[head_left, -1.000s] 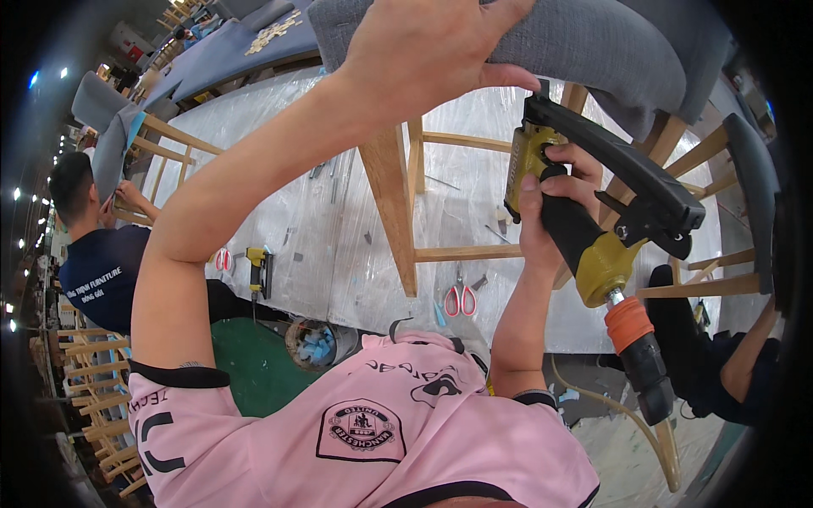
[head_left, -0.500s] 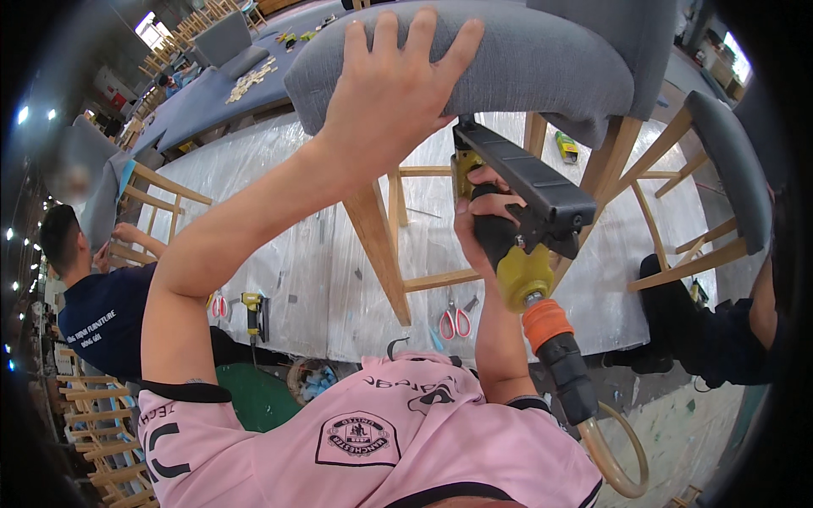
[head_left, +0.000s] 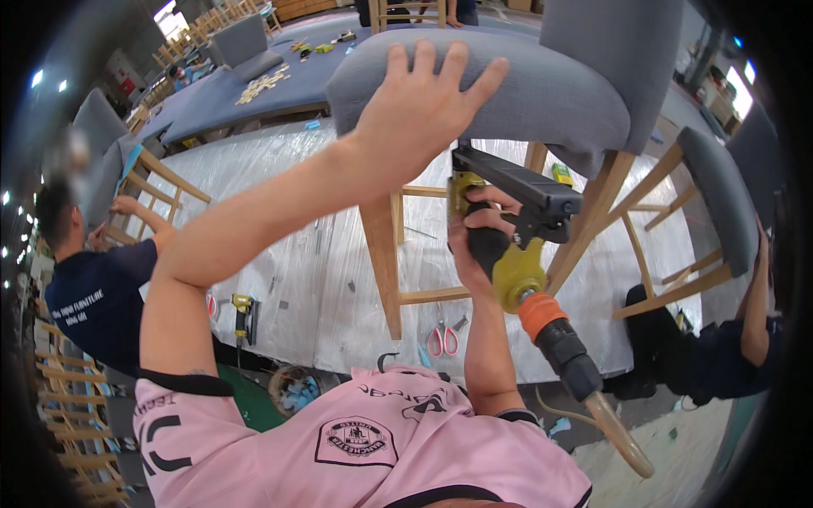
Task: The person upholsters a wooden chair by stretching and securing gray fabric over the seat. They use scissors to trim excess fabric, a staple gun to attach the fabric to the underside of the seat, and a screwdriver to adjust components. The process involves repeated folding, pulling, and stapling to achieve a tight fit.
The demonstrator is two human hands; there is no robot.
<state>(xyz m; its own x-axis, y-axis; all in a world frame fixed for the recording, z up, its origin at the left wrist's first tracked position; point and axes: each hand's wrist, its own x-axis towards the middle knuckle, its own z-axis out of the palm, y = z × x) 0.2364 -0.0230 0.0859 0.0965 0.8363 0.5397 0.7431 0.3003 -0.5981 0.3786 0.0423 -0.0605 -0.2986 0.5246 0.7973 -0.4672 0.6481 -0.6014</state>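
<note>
A chair with a grey upholstered seat [head_left: 550, 89] and light wooden legs stands in front of me. My left hand [head_left: 419, 114] lies on the front of the seat, palm down, fingers spread and holding nothing. Below the seat, my right hand [head_left: 484, 222] is wrapped around the grip of a yellow and black pneumatic staple gun [head_left: 518, 273]. The gun's black nose reaches up to the underside of the seat's front edge; whether it touches is hidden. An orange and black coupling [head_left: 555, 332] joins the gun to a clear, yellowish hose [head_left: 618, 432].
Red-handled scissors [head_left: 442, 340] and another staple gun [head_left: 246, 317] lie on the plastic-covered surface [head_left: 339, 279]. At left, a co-worker [head_left: 102, 288] handles a chair; another person [head_left: 728, 347] holds one at right. Wooden pieces [head_left: 261, 86] lie on a blue table [head_left: 203, 118] behind.
The chair, my left hand and the staple gun's nose sit slightly lower in view. My left hand stays on the seat and my right keeps its grip. The hose has swung into a straighter line.
</note>
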